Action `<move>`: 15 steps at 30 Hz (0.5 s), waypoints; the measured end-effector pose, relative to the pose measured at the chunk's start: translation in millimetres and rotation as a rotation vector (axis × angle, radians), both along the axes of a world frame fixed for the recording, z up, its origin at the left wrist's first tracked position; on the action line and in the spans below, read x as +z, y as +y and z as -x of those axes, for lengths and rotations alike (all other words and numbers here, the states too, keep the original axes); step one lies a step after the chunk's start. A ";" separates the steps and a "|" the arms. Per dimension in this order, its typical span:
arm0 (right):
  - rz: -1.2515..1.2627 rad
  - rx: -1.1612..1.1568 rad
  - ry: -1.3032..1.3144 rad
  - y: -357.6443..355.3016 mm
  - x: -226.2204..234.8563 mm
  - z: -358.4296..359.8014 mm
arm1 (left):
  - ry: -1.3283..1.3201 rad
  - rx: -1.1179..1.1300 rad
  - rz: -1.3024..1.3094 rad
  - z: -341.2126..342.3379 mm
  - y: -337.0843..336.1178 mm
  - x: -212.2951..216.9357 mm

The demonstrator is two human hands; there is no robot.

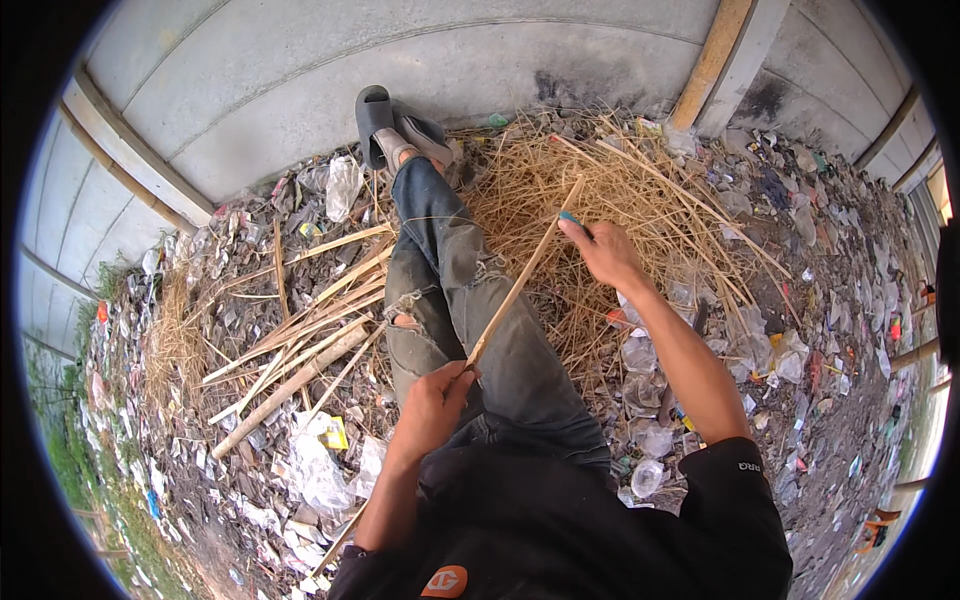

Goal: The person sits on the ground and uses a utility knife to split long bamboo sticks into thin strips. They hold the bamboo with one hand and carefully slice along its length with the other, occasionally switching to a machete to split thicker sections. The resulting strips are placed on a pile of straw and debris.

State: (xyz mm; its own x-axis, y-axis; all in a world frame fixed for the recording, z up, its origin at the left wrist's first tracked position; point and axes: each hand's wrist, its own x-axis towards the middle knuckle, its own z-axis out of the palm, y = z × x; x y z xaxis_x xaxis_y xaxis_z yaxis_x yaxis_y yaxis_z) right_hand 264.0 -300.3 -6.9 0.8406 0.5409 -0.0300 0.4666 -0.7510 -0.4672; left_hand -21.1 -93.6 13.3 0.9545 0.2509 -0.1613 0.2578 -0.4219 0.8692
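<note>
A long, pale bamboo strip [522, 280] slants up and to the right across my outstretched legs. My left hand [432, 408] is closed round its lower end, above my lap. Near the strip's upper end, my right hand [607, 255] has its fingers curled together. A small teal piece [569, 217] with something dark behind it shows at those fingertips and meets the strip; what it is, I cannot make out. Beyond the right hand lies a heap of thin straw-coloured shavings [520, 190]. Several split bamboo strips [300, 335] are piled left of my legs, with a thicker bamboo pole [290, 388] among them.
My legs, in torn jeans [455, 250], are crossed at the ankles, grey slippers [374, 125] near a concrete panel wall [450, 65]. A bamboo post [712, 65] stands against the wall. Plastic scraps and a clear bag [318, 470] litter the ground. Green plants [65, 430] grow far left.
</note>
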 end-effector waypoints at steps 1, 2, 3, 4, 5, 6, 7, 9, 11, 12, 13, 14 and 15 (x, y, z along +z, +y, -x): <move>0.067 -0.010 -0.048 -11.0 -5.7 -17.5 | -0.013 -0.025 -0.023 12.3 -1.0 -5.3; 0.059 -0.007 -0.086 -7.7 -8.8 -21.1 | 0.000 0.024 0.019 17.3 -4.9 -13.9; 0.060 -0.009 -0.117 -7.8 -13.7 -20.8 | -0.008 0.030 0.013 17.6 -6.8 -14.1; 0.059 -0.008 -0.147 -7.3 -18.7 -20.9 | -0.015 0.038 0.007 16.7 -7.8 -11.6; 0.012 -0.106 -0.133 -10.2 -27.0 -32.3 | -0.026 0.034 -0.002 15.3 -7.8 -7.8; -0.033 -0.211 -0.120 -20.1 -37.9 -55.4 | -0.025 -0.018 -0.011 22.2 -5.4 -1.1; -0.157 -0.509 0.069 -52.9 -42.7 -93.3 | -0.023 -0.070 -0.019 36.3 1.8 6.8; -0.106 -0.614 -0.135 -116.0 -35.2 -132.0 | 0.027 -0.039 -0.071 62.6 26.9 16.7; -0.171 -0.607 -0.409 -172.6 -49.4 -159.5 | 0.174 0.052 -0.084 87.0 42.3 14.9; -0.213 -0.569 -0.338 -168.2 -51.4 -154.3 | 0.137 0.113 -0.057 88.6 44.2 8.8; -0.252 -0.531 -0.278 -164.5 -39.9 -148.1 | 0.090 0.173 -0.025 79.8 43.6 6.9; -0.289 -0.495 -0.219 -162.0 -28.1 -140.5 | 0.070 0.156 0.033 67.5 40.3 7.6; -0.372 -0.472 -0.113 -147.2 -16.3 -122.2 | 0.064 0.165 0.071 56.2 37.6 6.2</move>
